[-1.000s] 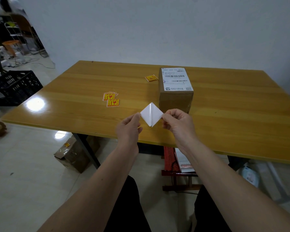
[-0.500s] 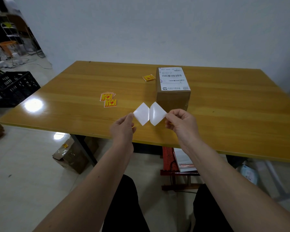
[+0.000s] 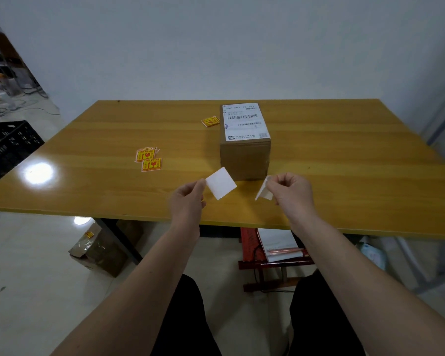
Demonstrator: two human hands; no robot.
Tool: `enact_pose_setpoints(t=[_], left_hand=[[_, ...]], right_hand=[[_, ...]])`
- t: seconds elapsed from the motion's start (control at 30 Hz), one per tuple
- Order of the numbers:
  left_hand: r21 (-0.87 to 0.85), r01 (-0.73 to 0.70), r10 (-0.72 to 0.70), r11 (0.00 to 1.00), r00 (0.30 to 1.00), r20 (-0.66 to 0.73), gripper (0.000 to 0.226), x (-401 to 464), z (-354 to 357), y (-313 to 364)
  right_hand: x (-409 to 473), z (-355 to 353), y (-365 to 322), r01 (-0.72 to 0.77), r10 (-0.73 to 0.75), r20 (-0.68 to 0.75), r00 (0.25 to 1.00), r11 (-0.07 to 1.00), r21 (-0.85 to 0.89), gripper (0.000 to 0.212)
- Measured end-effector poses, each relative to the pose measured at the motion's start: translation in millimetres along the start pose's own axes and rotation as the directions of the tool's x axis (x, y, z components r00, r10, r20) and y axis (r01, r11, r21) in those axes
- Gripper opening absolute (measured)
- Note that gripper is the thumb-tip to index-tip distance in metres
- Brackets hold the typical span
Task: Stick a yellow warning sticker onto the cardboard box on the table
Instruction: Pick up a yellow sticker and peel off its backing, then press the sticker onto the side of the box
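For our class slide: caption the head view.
Left hand and right hand each hold a white piece before the cardboard box.

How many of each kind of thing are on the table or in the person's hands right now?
Cardboard box: 1
Yellow sticker spots on the table: 2, a small overlapping pile and a far one; sheets per spot unclear
White squares in hand: 2, one in the left hand, one in the right hand
Total: 5

A black plastic crate (image 3: 8, 145) stands on the floor far left of the hands; a crumpled brown cardboard carton (image 3: 100, 250) lies below-left; a red wooden stool (image 3: 267, 255) holding papers sits under them.
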State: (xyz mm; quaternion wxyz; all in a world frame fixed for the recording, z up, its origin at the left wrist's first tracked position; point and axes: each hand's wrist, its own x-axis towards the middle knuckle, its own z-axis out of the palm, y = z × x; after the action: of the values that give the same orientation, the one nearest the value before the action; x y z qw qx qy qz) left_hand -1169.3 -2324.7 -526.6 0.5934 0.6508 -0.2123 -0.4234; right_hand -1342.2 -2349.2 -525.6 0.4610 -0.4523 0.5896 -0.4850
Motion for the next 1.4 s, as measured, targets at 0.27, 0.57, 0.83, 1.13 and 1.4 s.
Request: enact_pose_setpoints(t=[0.27, 0.57, 0.83, 1.13, 1.4], left_hand=[[0.092, -0.173, 0.151, 0.981, 0.967, 0.208, 0.017, -13.3, 14.6, 2.6], [0.081, -0.187, 0.160, 0.979, 0.952, 0.262, 0.017, -15.4, 18.3, 4.1], [0.053, -0.290, 0.250, 0.956, 0.894, 0.371, 0.016, -12.4, 12.2, 3.9], [0.026, -0.353, 0.312, 0.935, 0.858, 0.408, 0.023, -11.7, 7.5, 2.5], [0.053, -0.354, 0.306, 0.934, 0.868, 0.391, 0.017, -11.9, 4.2, 3.6]], right_hand=[[12.5, -14.6, 12.1, -0.046, 0.039, -0.064, 0.997, 0.992, -0.115, 0.004], [1.5, -4.3, 2.4, -0.045, 0.050, 0.088, 0.995, 0.998, -0.050, 0.026], [-3.4, 7.0, -6.6, -0.251, 0.238, 0.261, 0.936, 0.968, 0.020, 0.036], [-7.2, 16.7, -6.8, -0.259, 0.231, 0.292, 0.928, 0.964, 0.061, 0.010], [-9.9, 17.6, -5.4, -0.239, 0.208, 0.295, 0.933, 0.968, 0.075, 0.005]])
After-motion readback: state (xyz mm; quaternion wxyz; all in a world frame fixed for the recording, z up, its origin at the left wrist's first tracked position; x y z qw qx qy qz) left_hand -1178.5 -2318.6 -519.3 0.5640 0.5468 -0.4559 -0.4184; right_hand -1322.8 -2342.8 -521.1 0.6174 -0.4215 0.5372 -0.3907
